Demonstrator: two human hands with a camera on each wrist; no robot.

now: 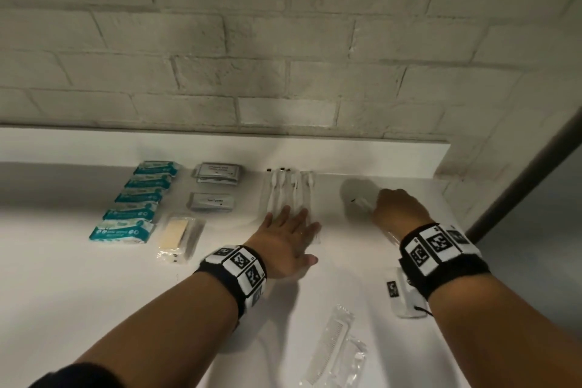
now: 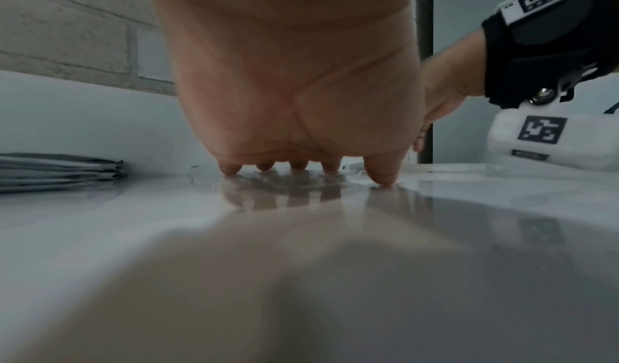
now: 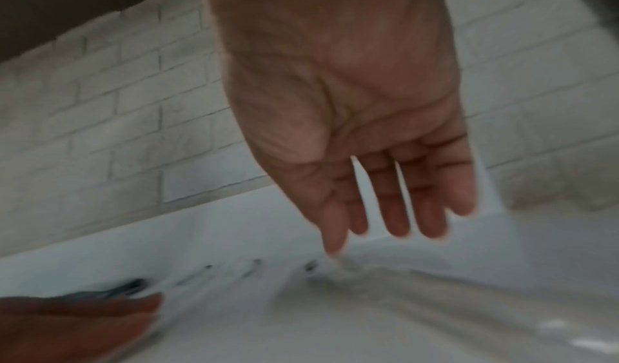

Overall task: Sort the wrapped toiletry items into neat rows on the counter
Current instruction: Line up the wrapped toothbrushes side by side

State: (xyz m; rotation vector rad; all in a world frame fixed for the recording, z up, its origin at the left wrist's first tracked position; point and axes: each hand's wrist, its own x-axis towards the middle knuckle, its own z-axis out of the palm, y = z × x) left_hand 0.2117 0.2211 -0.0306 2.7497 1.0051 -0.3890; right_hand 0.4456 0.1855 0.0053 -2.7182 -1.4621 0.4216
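Observation:
Several wrapped white toothbrushes (image 1: 288,189) lie side by side at the back middle of the white counter (image 1: 94,277). My left hand (image 1: 296,220) lies flat on the near ends of their clear wrappers, fingers straight and spread; in the left wrist view its fingertips (image 2: 231,169) press on the clear plastic. To the right a single wrapped toothbrush (image 1: 362,201) lies apart from the row. My right hand (image 1: 378,205) reaches down over it. The blurred right wrist view shows that hand (image 3: 368,225) with straight fingers, the index tip touching the wrapper (image 3: 338,268).
A column of teal tissue packs (image 1: 135,198) lies at the left, then grey sachets (image 1: 217,173) (image 2: 60,170), one more sachet (image 1: 211,201) and a wrapped pale yellow item (image 1: 176,233). Wrapped combs (image 1: 330,346) lie near the front. A raised ledge (image 1: 220,148) and brick wall close the back.

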